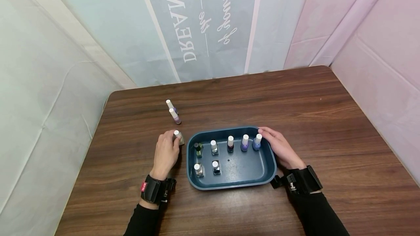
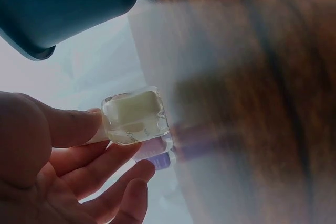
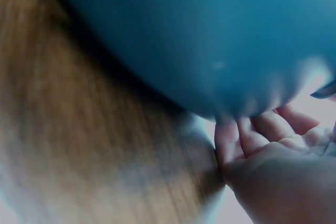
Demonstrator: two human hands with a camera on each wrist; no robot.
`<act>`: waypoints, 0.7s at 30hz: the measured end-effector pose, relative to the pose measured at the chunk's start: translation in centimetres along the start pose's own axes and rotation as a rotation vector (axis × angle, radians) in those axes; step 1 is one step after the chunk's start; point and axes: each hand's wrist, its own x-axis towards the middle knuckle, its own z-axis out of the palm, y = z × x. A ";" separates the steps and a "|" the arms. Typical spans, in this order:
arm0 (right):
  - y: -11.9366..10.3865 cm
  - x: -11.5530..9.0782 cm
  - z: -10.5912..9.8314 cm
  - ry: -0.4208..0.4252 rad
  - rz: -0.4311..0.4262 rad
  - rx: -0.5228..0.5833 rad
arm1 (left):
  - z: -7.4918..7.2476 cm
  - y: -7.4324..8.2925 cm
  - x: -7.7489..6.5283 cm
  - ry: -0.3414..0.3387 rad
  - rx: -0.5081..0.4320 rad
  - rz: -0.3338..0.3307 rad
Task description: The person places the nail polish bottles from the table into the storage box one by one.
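The pale bottle is sitting in the pinch of the left hand, just left of the blue tray. The thumb and fingers are squeezing it up by the white cap, so the grip is narrow and full. I cannot tell if its bottom is touching the table. The glass is looking smooth, so the bottle might be slipping or tipping soon if the pinch is too light or crooked.

The right hand is holding the tray at its far right corner, with the fingers curling against the outside. A hard tug there could be sliding the tray and making things wobble.

Seven bottles are standing in the tray, five in the far row and two in the near row. The blue bottle is standing close to the right thumb, so a small poke might be knocking it over.

Farther off, a lilac bottle and a purple bottle are standing close together, so one bump could be toppling both.
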 end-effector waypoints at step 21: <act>0.1 0.1 0.0 -0.008 -0.010 0.016 | -1.4 1.2 -0.6 -0.022 0.011 -0.007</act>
